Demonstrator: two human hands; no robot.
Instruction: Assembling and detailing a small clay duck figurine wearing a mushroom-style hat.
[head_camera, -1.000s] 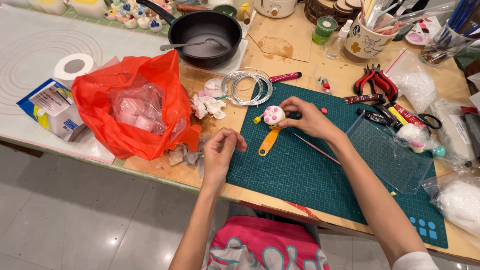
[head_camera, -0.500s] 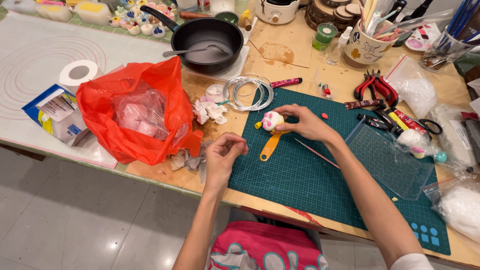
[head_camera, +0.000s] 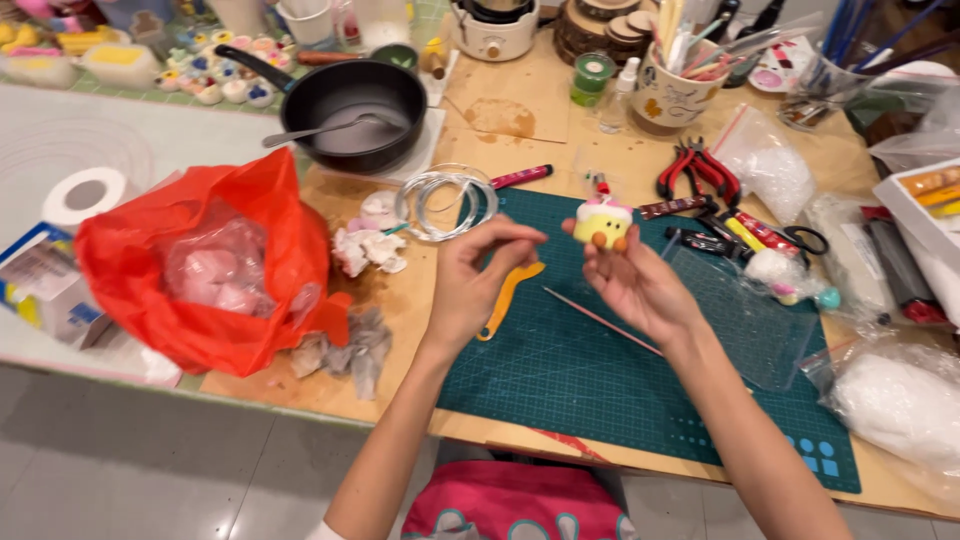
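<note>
Raised off the mat (head_camera: 600, 380): yellow, pink-topped clay figure (head_camera: 602, 223)

The right hand (head_camera: 640, 285) holds a small yellow clay figure (head_camera: 602, 223) with a pink top at its fingertips, raised over the green cutting mat (head_camera: 600, 390); the left hand (head_camera: 475, 280) is just beside it, thumb and forefinger pinched together, not touching the figure; an orange tool (head_camera: 508, 293) and a thin pink stick (head_camera: 600, 320) lie on the mat beneath; a coil of wire (head_camera: 445, 202) sits near the mat's corner; a red plastic bag (head_camera: 215, 270) lies well to the left, a black pan (head_camera: 355, 100) behind it.
</note>
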